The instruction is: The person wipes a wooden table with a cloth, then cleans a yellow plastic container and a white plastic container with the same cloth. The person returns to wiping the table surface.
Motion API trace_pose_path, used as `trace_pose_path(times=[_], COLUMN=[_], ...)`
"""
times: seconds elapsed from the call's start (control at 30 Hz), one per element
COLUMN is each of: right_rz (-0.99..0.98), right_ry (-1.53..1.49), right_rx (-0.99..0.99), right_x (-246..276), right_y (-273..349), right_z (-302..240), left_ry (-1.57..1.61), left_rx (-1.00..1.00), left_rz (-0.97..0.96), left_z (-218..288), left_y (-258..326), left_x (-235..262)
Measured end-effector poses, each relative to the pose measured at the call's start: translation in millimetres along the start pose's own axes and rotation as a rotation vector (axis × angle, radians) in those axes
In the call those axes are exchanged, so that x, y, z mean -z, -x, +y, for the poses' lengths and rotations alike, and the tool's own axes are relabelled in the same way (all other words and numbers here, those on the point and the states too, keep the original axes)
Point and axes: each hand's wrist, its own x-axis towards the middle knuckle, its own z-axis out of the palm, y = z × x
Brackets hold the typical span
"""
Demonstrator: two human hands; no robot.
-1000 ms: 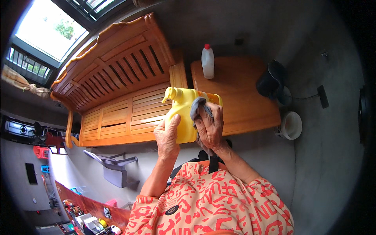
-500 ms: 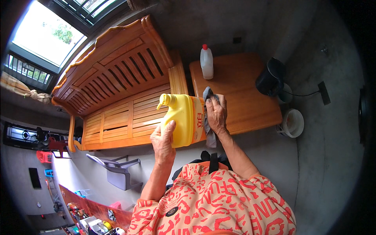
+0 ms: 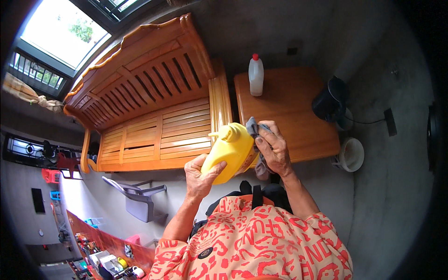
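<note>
My left hand (image 3: 199, 176) grips the yellow bottle (image 3: 229, 152) from below; my right hand (image 3: 274, 150), fingers closed, presses the grey cloth (image 3: 254, 128) against its side. Wiping appears underway, unfinished.

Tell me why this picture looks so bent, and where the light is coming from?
In the head view the fisheye lens bows straight edges, such as the wooden bench slats, with black corners at the rim; daylight from the window is blown out to white; the yellow bottle between left hand and right hand is sharp and evenly lit.
</note>
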Motion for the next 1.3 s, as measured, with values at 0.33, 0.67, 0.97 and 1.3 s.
trace_pose_path(times=[0.33, 0.67, 0.97, 1.3], right_rz=[-0.3, -0.309, 0.129, 0.009], right_ry=[-0.165, -0.312, 0.247, 0.248], right_rx=[0.003, -0.091, 0.06, 0.212], right_x=[12.2, 4.7, -22.8, -36.6], right_y=[-38.0, -43.6, 3.2, 26.3], right_z=[-12.6, 0.7, 7.2, -13.3], left_ry=[-0.325, -0.343, -0.056, 0.202], left_rx=[-0.143, -0.165, 0.016, 0.078], left_rz=[-0.187, -0.083, 0.083, 0.06], left_z=[-3.8, -4.2, -11.6, -10.7], left_y=[1.6, 1.6, -7.7, -9.6], left_x=[7.8, -5.7, -23.1, -29.4])
